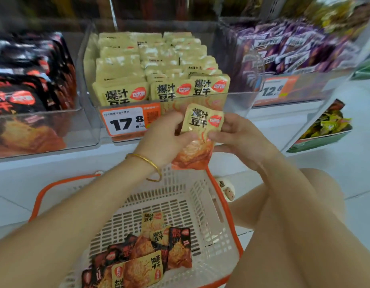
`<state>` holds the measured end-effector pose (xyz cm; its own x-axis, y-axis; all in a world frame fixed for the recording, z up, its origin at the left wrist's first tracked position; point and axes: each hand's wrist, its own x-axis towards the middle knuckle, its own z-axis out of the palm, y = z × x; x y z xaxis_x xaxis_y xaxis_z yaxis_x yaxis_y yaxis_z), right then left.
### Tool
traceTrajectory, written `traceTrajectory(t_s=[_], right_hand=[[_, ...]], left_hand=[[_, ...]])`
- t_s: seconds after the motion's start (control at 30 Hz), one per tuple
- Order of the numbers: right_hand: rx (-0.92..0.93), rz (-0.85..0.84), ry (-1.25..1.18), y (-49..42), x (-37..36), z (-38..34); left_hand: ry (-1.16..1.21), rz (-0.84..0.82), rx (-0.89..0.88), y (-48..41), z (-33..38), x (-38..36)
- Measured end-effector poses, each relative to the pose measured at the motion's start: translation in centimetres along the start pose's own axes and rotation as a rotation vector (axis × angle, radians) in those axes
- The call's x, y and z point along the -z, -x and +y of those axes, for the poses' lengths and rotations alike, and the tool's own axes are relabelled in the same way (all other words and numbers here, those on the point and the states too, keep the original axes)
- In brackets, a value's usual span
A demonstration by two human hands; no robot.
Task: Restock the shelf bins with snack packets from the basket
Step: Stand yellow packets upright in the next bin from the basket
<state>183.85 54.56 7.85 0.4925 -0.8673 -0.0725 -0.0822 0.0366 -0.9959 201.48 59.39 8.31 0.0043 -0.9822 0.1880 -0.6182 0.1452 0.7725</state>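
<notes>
Basket (204,204) below, yellow packet (200,126) between left hand (165,139) and right hand (242,139).

Yellow packet (202,124) between left hand (166,139) and right hand (241,139); basket (202,206) below

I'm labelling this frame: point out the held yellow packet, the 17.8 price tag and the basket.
held yellow packet (200,121), head view, on its printed upper half.
17.8 price tag (120,124), head view, on the black digits.
basket (210,213), head view, on its right wall.
</notes>
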Motion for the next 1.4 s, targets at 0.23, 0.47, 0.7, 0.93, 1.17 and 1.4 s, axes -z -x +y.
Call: traceTrajectory(t_s=[0.23,0.47,0.7,0.93,1.17,1.4], right_hand=[[0.343,0.334,-0.276,-3.2,3.3,-5.8],[0.417,0.368,-0.434,-5.5,3.8,-7.2],[0.46,0.359,0.112,-5.4,3.3,-5.1],[0.505,0.536,0.685,-6.3,3.7,-4.4],[0.346,0.426,0.784,-6.3,3.3,-3.8],[0.262,0.417,0.94,-6.2,2.7,-4.1]], left_hand=[[-0.053,0.275,-0.198,-5.9,4.7,2.0],[-0.27,0.276,-0.204,-7.1,3.5,2.1],[-0.268,0.284,-0.159,-7.1,3.9,2.2],[-0.264,0.27,-0.226,-7.6,4.9,2.4],[-0.556,0.338,-0.244,-7.6,3.8,1.8],[-0.629,0.375,-0.273,-6.9,3.6,1.7]])
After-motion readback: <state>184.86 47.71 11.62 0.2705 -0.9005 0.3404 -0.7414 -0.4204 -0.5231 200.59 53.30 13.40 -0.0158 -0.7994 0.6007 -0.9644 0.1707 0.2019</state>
